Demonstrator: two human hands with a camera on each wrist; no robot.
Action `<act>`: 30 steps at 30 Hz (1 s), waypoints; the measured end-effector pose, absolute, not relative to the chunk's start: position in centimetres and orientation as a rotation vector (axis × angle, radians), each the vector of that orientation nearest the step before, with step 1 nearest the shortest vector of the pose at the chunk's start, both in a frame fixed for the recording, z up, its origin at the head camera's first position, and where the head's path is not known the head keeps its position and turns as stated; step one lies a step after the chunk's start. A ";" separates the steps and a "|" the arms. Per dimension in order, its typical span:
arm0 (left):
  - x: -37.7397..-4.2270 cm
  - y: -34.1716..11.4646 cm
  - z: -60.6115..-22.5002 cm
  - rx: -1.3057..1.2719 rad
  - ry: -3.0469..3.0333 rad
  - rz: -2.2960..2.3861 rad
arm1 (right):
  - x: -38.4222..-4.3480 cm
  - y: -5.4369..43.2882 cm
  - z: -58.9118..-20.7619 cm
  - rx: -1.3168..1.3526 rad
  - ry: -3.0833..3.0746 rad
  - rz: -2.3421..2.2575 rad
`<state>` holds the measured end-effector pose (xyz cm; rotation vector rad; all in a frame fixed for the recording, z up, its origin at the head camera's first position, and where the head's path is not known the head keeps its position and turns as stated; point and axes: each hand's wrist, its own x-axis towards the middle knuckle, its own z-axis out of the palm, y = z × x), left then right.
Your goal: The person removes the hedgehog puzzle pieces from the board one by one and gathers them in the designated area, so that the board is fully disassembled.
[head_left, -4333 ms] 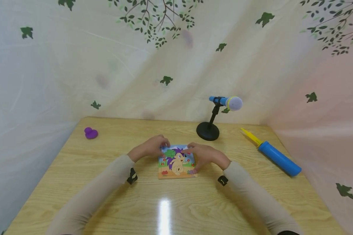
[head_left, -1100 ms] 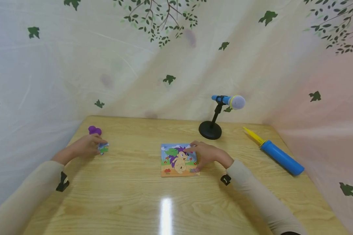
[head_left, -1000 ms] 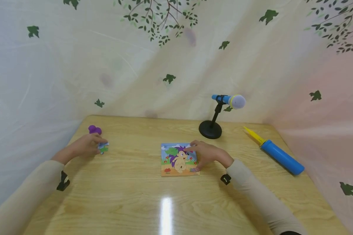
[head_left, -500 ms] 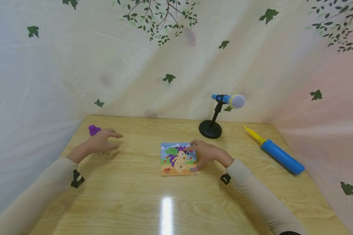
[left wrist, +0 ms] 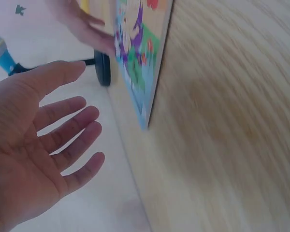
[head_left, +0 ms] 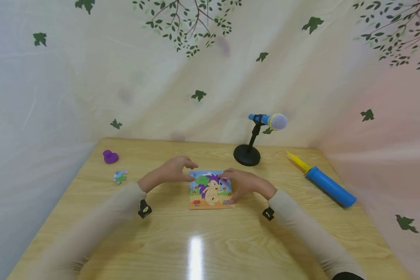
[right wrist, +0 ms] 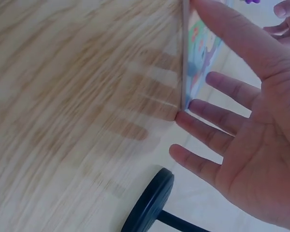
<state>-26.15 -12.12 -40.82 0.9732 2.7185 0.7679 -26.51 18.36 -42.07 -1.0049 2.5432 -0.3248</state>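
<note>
Board nearside: passable | blocking: right hand, microphone stand | left hand: clearance unclear

On the wooden tabletop, a blue-and-white microphone on a black stand is standing behind and right of a rectangular hedgehog-picture board, left of a tubular blue-yellow pump. Leftmost, a blue-green piece is lying before a rounded purple toy.

The surface looks like wood with visible grain, and its glossy finish shines brightly at the near side. The picture board has a smooth printed face. At the right, the pump seems of smooth plastic. The stand looks rather matt. The far curtain looks like creased cloth.
</note>
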 end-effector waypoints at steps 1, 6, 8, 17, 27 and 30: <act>-26.3 -11.4 -41.1 0.979 2.706 0.757 | -26.5 18.4 -42.2 -1.001 2.540 -0.339; -26.9 -8.6 -42.8 0.921 2.655 0.695 | -26.7 18.7 -42.7 -0.990 2.548 -0.392; -27.1 -8.0 -43.4 0.884 2.643 0.678 | -26.7 18.8 -42.9 -0.991 2.553 -0.399; -28.0 -7.2 -44.3 0.875 2.628 0.652 | -27.1 19.2 -43.3 -0.974 2.538 -0.409; -28.6 -6.6 -44.2 0.873 2.617 0.659 | -27.2 19.3 -43.4 -0.919 2.546 -0.391; -28.8 -6.4 -44.2 0.859 2.601 0.696 | -27.1 19.3 -43.2 -0.914 2.548 -0.387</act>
